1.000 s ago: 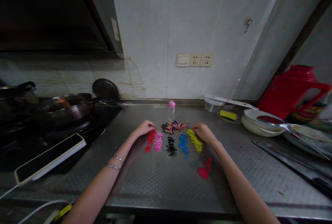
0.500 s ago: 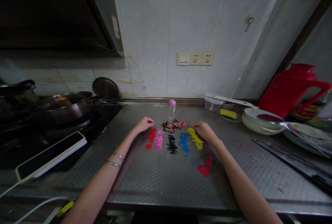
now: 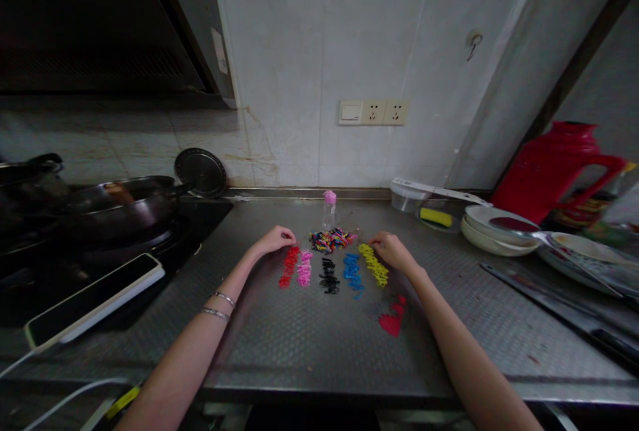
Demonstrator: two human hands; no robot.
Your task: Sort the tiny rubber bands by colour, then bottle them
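Small rubber bands lie on the metal counter in rows by colour: red bands, pink bands, black bands, blue bands and yellow bands. Behind the rows is a mixed-colour heap of bands. At the far end of the red row, my left hand has its fingertips pinched together. My right hand rests against the far end of the yellow row, fingers bent and closed. Whatever either pinch holds is too small to make out.
A clear bottle with a pink cap stands behind the heap. Red heart shapes lie near my right forearm. Bowls, a long dark knife-like tool and a red thermos are at right; a phone and pan at left.
The whole view has shifted slightly. Both hands stay at the far ends of the red and yellow rows, with no clear change in the bands.
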